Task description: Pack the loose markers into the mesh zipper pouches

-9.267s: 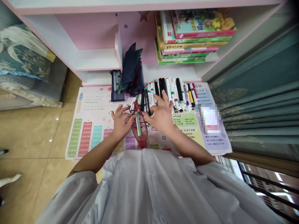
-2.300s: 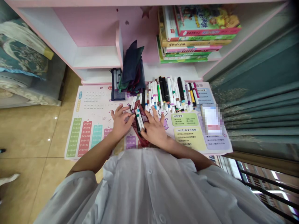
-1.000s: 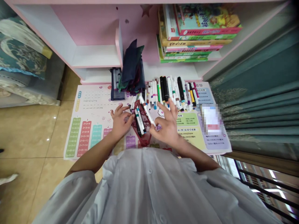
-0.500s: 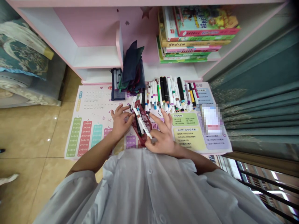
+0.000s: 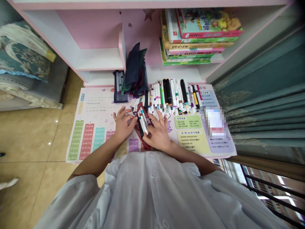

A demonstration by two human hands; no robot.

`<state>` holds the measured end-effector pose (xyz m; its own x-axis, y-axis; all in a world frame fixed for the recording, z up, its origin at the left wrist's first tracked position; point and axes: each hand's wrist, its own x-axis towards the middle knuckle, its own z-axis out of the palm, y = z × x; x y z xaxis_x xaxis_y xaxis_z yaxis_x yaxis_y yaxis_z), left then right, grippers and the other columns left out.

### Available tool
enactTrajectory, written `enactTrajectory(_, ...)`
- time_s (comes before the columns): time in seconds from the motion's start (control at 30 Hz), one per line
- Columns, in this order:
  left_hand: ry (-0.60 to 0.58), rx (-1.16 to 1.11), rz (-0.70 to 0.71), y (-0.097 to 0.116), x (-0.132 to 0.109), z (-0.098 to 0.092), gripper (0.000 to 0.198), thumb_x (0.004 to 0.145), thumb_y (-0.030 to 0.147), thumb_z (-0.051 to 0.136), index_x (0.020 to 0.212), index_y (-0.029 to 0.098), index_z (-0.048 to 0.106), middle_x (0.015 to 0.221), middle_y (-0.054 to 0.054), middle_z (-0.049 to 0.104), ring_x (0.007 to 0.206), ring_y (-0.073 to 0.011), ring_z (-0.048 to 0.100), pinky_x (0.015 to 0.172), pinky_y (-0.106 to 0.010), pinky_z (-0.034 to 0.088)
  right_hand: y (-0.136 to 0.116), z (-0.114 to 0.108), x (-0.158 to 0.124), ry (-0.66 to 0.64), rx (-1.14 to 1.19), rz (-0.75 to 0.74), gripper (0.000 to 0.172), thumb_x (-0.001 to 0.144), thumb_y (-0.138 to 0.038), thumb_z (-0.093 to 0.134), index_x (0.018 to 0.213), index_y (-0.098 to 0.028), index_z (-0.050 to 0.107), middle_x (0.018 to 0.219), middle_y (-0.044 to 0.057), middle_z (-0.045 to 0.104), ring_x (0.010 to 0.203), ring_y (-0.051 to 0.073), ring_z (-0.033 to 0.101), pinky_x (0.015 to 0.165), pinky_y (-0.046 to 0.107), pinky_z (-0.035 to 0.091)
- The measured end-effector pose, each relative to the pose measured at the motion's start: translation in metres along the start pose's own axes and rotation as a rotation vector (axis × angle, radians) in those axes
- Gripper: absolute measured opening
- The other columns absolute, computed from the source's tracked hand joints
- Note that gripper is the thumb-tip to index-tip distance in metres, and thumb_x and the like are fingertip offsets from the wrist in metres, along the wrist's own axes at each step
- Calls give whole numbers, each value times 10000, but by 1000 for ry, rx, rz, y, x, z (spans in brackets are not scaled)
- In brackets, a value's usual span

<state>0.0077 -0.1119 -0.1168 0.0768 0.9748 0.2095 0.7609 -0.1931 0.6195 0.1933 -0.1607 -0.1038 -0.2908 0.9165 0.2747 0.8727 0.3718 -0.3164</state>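
Observation:
A red mesh pouch (image 5: pixel 145 143) lies on the printed mat (image 5: pixel 95 127) in front of me, with several markers in its mouth. My left hand (image 5: pixel 122 126) pinches the pouch's left edge with thumb and fingertips. My right hand (image 5: pixel 159 133) sits at the pouch's right side. Its thumb and forefinger are closed on the near end of a white marker (image 5: pixel 143 121) that lies in the pouch, and the other fingers are spread. A long row of loose markers (image 5: pixel 176 94) lies just beyond both hands.
A pile of dark fabric pouches (image 5: pixel 135 71) and a dark pen case (image 5: pixel 118 86) stand at the mat's far edge. Stacked books (image 5: pixel 197 35) fill the pink shelf unit (image 5: pixel 100 58). A small box (image 5: pixel 215 122) lies right, curtains (image 5: pixel 264 105) beyond it, tiled floor (image 5: pixel 30 136) left.
My right hand has brought the white marker down from the air and slid it into the pouch beside the others. My left hand has stayed on the pouch's edge.

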Motion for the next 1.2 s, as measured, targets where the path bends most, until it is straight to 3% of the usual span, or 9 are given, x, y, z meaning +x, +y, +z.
enactTrajectory(0.27,-12,-5,-1,-2,2,0,228,883,365,622,701,230,636,1221,-54,686,1371,-307,451,1139,-637,173,3,-2,9,-131,19,-12,253,842,-392,615,763,-182,732,1504,164,473,1495,436,198,1132,698,199)
enactTrajectory(0.37,-18,3,-11,-2,2,0,225,883,358,619,699,229,636,1225,-54,685,1375,-307,446,1136,-636,181,10,-4,19,-64,8,10,351,901,-441,551,720,-193,723,1464,130,525,1485,416,242,1141,657,234)
enactTrajectory(0.5,-16,-5,-14,-2,1,-1,227,875,352,626,686,225,629,1212,-50,689,1369,-312,452,1131,-645,184,27,-3,50,80,-114,173,341,920,-419,522,782,-188,731,1490,127,495,1483,421,245,1144,640,245)
enactTrajectory(0.77,-27,3,-21,-3,2,-2,218,867,359,624,691,231,645,1217,-62,687,1369,-313,448,1127,-646,199,52,18,100,12,-245,254,285,845,-333,570,919,-126,751,1528,199,426,1477,475,182,1104,760,180)
enactTrajectory(0.9,-34,-5,-20,-4,2,-2,206,860,348,632,689,234,644,1217,-58,686,1364,-315,452,1131,-645,194,54,27,107,26,-234,259,305,826,-221,505,963,-122,759,1529,199,426,1493,460,142,1084,788,151)
enactTrajectory(1.0,-30,-10,-22,-4,1,-3,205,862,341,628,689,233,641,1219,-59,686,1366,-311,451,1133,-643,192,53,25,109,1,-231,259,294,790,-201,520,948,-139,760,1523,176,444,1484,451,186,1086,781,167)
enactTrajectory(1.2,-28,-33,-21,-4,1,-2,210,864,347,632,688,232,637,1207,-57,690,1369,-304,451,1136,-643,176,41,-11,84,73,-177,257,177,746,-241,557,679,-161,699,1510,141,468,1460,442,277,1104,726,235)
